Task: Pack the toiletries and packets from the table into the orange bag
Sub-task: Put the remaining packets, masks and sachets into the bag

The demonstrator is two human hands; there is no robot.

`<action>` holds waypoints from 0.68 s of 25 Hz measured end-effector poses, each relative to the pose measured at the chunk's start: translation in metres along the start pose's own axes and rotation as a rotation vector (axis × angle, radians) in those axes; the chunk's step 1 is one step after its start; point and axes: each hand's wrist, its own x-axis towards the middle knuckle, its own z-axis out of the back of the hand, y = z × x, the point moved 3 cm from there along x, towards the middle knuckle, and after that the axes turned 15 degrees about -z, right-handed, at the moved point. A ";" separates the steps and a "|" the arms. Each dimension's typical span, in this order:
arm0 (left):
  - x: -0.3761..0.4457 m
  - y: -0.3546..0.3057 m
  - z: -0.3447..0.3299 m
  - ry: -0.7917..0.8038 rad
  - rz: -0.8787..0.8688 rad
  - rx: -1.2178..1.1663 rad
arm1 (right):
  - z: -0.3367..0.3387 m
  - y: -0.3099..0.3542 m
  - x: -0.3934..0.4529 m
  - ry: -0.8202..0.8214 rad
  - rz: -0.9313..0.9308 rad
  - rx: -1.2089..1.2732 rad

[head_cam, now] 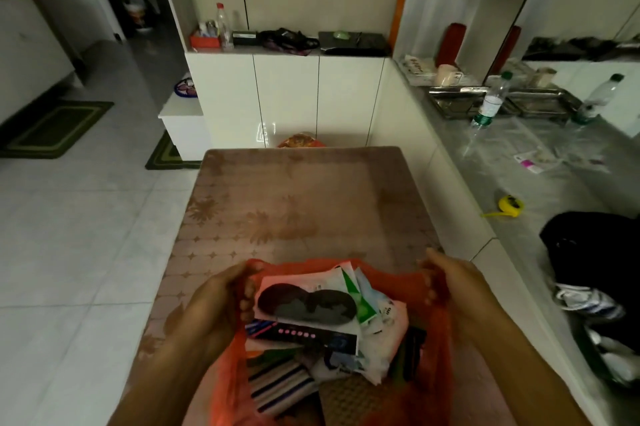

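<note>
Head view. Orange bag (pixel 440 328): thin, soft, translucent film, on the near end of the bench (pixel 294 204); likely light and slippery, best held at the rim. Left hand (pixel 214 304) and right hand (pixel 453 283): fingers curled, gripping opposite rims, mouth spread. Packets (pixel 311 301) inside: flat, glossy, pliable, stacked loosely.

Dim, soft-focus, wide-angle bending at edges
</note>
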 end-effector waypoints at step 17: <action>-0.031 -0.156 -0.037 0.052 -0.706 0.170 | -0.028 0.129 -0.092 0.401 0.429 0.055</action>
